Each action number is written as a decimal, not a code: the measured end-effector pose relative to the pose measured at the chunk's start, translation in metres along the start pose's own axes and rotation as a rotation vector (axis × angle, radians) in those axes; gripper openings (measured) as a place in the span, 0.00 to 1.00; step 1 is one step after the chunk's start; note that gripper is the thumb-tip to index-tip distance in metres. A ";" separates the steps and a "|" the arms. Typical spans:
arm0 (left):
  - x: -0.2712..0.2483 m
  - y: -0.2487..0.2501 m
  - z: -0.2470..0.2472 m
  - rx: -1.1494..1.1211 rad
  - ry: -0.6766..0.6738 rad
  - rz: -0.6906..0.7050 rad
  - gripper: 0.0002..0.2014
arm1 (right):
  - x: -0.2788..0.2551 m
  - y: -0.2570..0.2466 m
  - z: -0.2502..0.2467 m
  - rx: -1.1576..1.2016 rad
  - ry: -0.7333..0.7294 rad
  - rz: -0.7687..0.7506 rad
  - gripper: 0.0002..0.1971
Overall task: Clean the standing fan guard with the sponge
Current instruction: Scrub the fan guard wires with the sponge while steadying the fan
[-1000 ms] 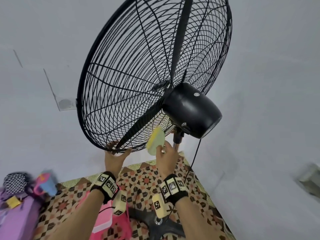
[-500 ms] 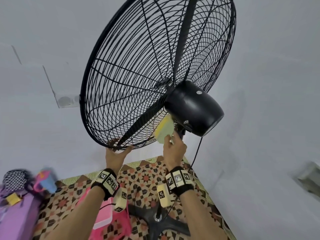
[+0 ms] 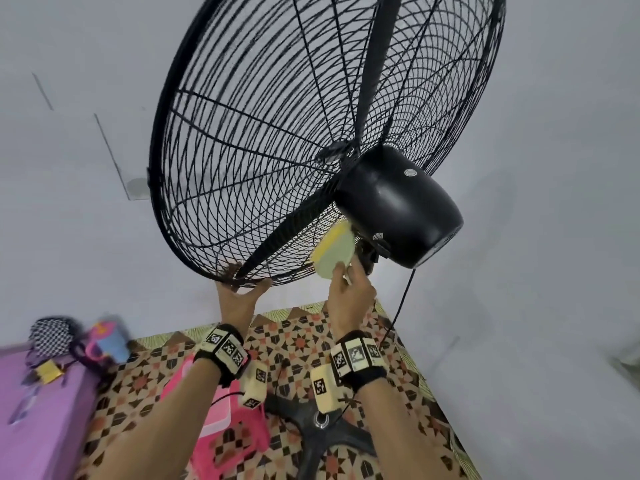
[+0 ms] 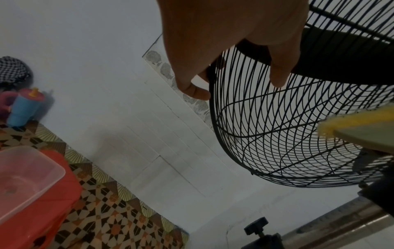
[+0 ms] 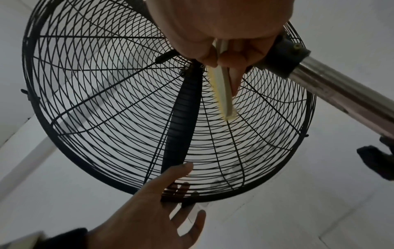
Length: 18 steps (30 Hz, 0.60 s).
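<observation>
The black wire fan guard (image 3: pixel 154 202) fills the upper head view and is tilted. My left hand (image 3: pixel 247 284) grips its bottom rim (image 4: pixel 213 118), thumb on the near side and fingers curled round the far side. My right hand (image 3: pixel 346 275) pinches a yellow sponge (image 3: pixel 336 254) with a pale green face. The sponge lies against the rear of the guard, just below the black motor housing (image 3: pixel 398 209). In the right wrist view the sponge (image 5: pixel 222 94) sits edge-on against the wires beside a black blade (image 5: pixel 181 118).
The steel pole (image 5: pixel 341 94) and black cross base (image 3: pixel 318 434) stand between my arms, and a power cord (image 3: pixel 401 303) hangs from the motor. A clear container (image 4: pixel 27 171) sits on a pink stool at the left. A blue cup (image 3: pixel 110 341) stands by the wall.
My right hand has slid the sponge up and to the right along the rear guard, from near the lower rim to the motor housing. The left hand has stayed on the rim.
</observation>
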State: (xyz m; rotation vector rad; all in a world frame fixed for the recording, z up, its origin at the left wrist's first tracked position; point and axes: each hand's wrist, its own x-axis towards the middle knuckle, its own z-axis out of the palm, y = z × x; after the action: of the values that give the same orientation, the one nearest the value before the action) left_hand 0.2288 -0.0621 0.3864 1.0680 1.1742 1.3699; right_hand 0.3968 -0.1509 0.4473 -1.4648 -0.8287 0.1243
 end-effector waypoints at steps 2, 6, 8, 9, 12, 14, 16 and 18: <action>0.003 -0.005 0.002 -0.027 -0.004 -0.034 0.44 | -0.008 0.004 0.008 0.006 -0.023 0.009 0.19; 0.004 -0.017 0.005 0.007 -0.025 -0.045 0.49 | -0.036 0.029 0.012 -0.109 -0.187 0.003 0.20; 0.006 -0.023 0.005 0.035 -0.023 -0.058 0.51 | -0.033 0.034 0.011 -0.091 -0.163 -0.004 0.20; 0.008 -0.026 0.003 0.055 -0.021 -0.068 0.52 | -0.029 0.030 0.010 -0.055 -0.117 0.009 0.20; 0.007 -0.030 0.002 0.082 -0.022 -0.063 0.52 | -0.022 0.022 0.006 0.073 -0.074 0.016 0.19; 0.006 -0.027 0.005 0.070 -0.001 -0.032 0.53 | -0.024 0.026 0.010 0.013 -0.122 -0.037 0.18; 0.006 -0.027 0.007 0.084 0.036 0.015 0.54 | -0.032 0.044 0.014 -0.109 -0.243 -0.042 0.21; 0.008 -0.032 0.007 0.107 0.048 0.034 0.52 | -0.038 0.065 0.013 -0.157 -0.293 -0.064 0.21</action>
State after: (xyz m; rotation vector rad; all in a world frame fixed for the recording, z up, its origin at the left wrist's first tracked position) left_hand 0.2395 -0.0525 0.3555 1.1404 1.2820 1.3782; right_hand 0.3884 -0.1511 0.3719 -1.5875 -1.1433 0.2338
